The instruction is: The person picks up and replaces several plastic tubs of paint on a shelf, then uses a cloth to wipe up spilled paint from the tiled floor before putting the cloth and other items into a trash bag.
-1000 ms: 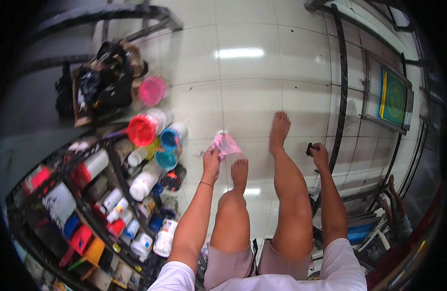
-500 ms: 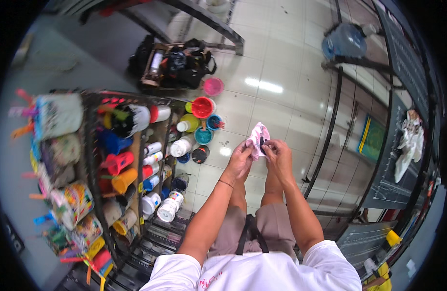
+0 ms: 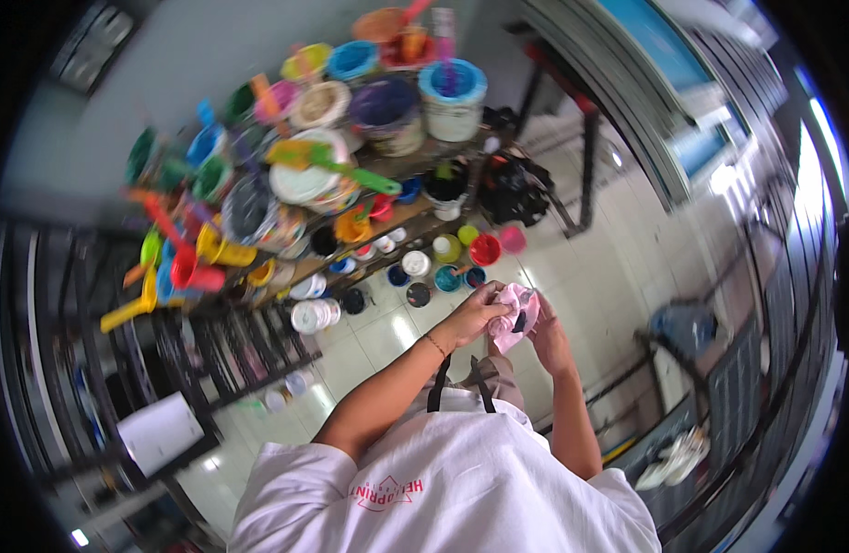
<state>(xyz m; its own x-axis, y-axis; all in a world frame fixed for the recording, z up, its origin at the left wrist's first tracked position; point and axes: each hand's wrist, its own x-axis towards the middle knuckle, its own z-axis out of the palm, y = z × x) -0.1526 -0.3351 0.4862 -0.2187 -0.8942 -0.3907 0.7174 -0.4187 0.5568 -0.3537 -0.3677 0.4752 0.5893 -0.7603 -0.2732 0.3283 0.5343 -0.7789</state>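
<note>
Two hands of mine were in view, close together in front of my white shirt [image 3: 498,475], above the tiled floor [image 3: 595,281]. My left hand [image 3: 473,318] was clamped on a crumpled pink cloth [image 3: 510,334], thumb over it; thin bracelet [image 3: 434,345] on that wrist. My right hand [image 3: 550,343] was at the cloth's right edge, fingers pointing up; I couldn't tell if they pinched it or only touched. Small black piece [image 3: 520,323] showed against the cloth, between my hands. Cloth was up in the air, well apart from the shelf [image 3: 420,221].

Shelf, ahead and to my left, was crowded. Green scraper [image 3: 337,166] lay over a white bucket [image 3: 306,181]; purple bucket [image 3: 386,115] and blue-rimmed bucket [image 3: 453,100] stood near the far end. On the floor by the shelf were a red tub [image 3: 485,249], a pink tub [image 3: 513,240] just beside it, and a teal tub [image 3: 446,278]. Black bag [image 3: 515,187] sat past the shelf's end. To my right were a blue bottle [image 3: 687,327] and a white rag [image 3: 675,459].
</note>
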